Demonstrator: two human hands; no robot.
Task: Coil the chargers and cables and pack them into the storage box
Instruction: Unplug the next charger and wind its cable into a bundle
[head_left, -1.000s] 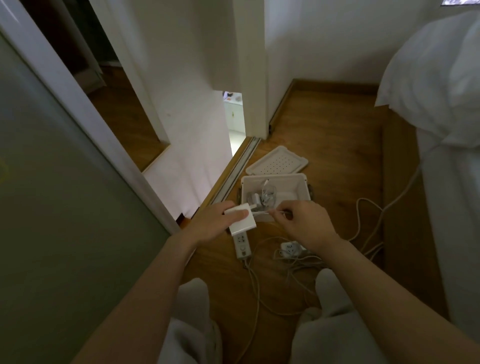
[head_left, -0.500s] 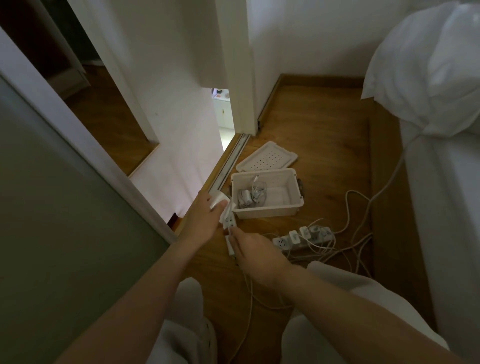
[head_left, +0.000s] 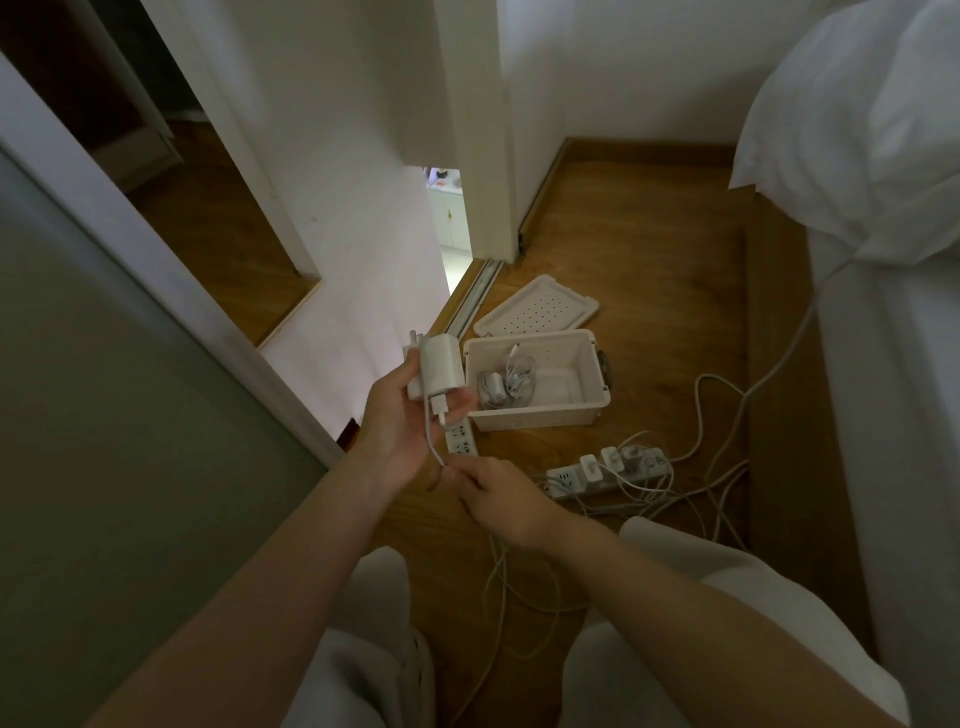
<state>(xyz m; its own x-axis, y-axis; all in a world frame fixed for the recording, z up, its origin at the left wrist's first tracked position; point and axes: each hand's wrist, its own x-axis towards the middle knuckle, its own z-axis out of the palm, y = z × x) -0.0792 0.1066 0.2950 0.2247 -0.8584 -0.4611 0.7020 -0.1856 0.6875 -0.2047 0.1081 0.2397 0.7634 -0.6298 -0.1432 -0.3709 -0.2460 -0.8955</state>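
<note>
The left hand (head_left: 400, 431) grips a white charger (head_left: 440, 366); the right hand (head_left: 501, 499) pinches its cable (head_left: 431, 441) beside the storage box (head_left: 540, 410).

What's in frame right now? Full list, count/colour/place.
charger: 1, white, held up left of the box
charger cable: 1, white, hangs from the charger to the right hand
storage box: 1, cream, open, on the floor
packed cables: 1 bundle, white, box's left end
lid: 1, cream, perforated, on the floor behind the box
loaded power strip: 1, white, floor, several plugs in it
second power strip: 1, white, floor, partly hidden by the left hand
loose cables: several, white, tangled beside the bed
bedding: white, right edge
left hand: grips the charger
right hand: pinches the charger cable
</note>
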